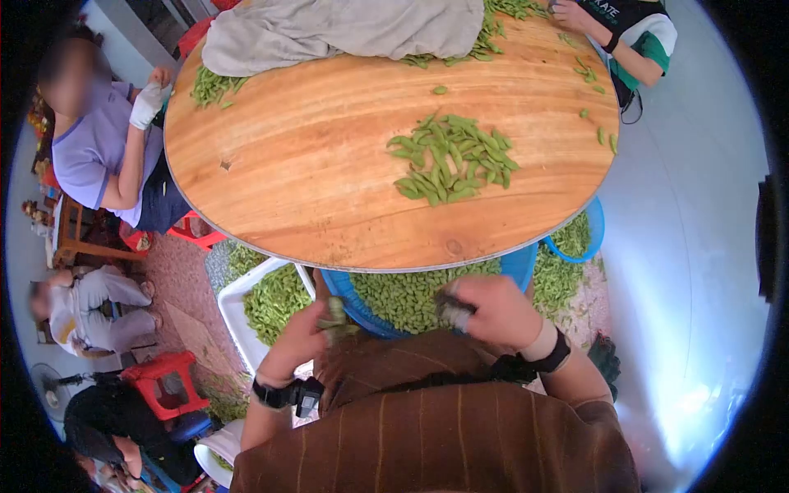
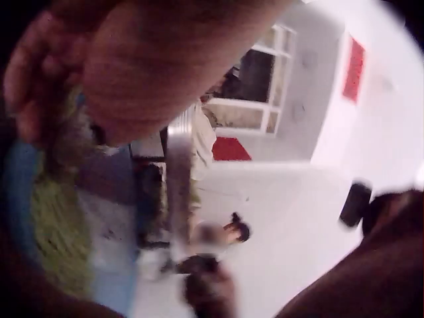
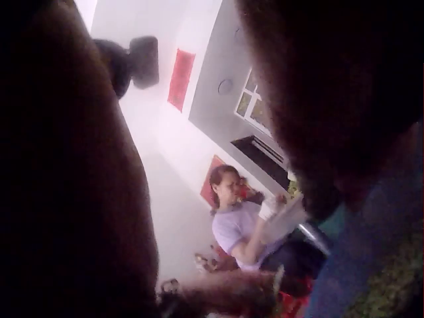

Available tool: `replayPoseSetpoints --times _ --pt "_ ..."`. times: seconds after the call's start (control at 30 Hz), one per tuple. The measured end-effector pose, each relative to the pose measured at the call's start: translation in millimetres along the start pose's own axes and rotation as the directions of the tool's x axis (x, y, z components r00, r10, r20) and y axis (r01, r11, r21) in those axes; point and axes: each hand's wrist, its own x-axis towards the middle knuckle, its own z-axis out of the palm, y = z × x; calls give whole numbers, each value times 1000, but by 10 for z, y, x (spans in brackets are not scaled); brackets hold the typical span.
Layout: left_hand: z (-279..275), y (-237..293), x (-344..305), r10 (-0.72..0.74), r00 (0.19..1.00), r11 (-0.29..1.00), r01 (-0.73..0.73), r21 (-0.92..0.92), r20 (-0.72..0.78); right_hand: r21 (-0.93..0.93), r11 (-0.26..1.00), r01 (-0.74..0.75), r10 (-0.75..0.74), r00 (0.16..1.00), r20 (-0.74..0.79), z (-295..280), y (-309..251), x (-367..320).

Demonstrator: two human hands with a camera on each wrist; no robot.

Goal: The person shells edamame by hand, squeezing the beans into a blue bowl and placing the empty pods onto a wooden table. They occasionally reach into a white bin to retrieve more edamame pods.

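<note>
In the head view my left hand (image 1: 302,335) has its fingers curled round green pods (image 1: 337,322), over the left edge of a blue basin (image 1: 335,287). My right hand (image 1: 500,311), with dark, worn covering on its fingertips, is curled above the basin's right part; whether it holds anything is hidden. Shelled green beans (image 1: 411,297) fill the basin between the hands. The left wrist view shows the left hand (image 2: 132,73) close up and blurred, its fingers bent round something green. In the right wrist view the right hand (image 3: 331,86) is dark.
A round wooden table (image 1: 279,164) bears a pile of pods (image 1: 452,160) and a grey cloth (image 1: 337,33). Beneath its edge stand a white tray (image 1: 238,308) of pods and a blue basket (image 1: 597,230). Several people sit around; a red stool (image 1: 168,382) is at left.
</note>
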Motion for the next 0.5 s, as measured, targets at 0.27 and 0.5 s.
replayPoseSetpoints --times 0.27,0.5 --pt "-86 385 -62 177 913 713 139 687 -368 -268 897 -352 132 791 -597 -360 164 506" --pt "449 1231 673 271 955 951 -247 -186 117 64 949 -310 295 791 -537 -266 -86 331"
